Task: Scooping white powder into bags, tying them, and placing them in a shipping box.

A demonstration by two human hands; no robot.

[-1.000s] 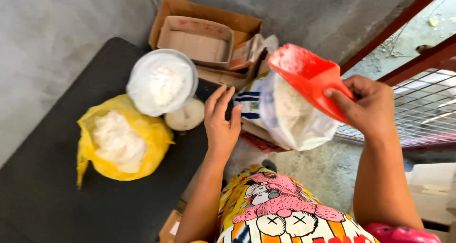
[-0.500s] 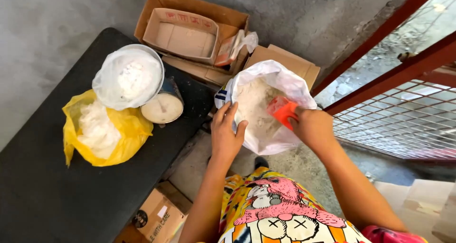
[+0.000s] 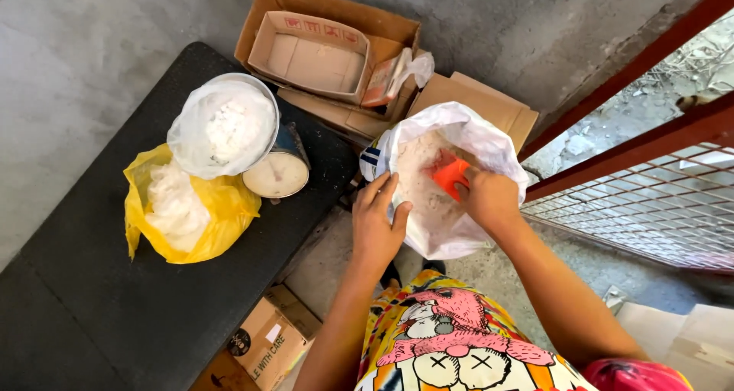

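At frame centre, the right hand (image 3: 489,200) fingers clench an orange scoop (image 3: 449,175) inside the white sack (image 3: 459,234), whose near rim the left hand (image 3: 376,227) grips.

- One view only, from a camera on the person's head; there is no second view to share ground with.
- It looks almost straight down, tilted slightly forward, over the person's patterned shirt (image 3: 451,345) at the bottom edge.
- Both forearms run up from the bottom into the middle, so the left hand (image 3: 376,221) and right hand (image 3: 489,198) sit close to the lens, near centre.
- The white sack (image 3: 451,184) lies just below centre frame.
- The black tabletop (image 3: 92,307) fills the left side, cut by the frame edge.
- Boxes (image 3: 321,55) and concrete wall lie at the top, farther off.
- A red grille (image 3: 634,207) crosses the right; what lies beyond it is probably outdoor ground, overexposed.
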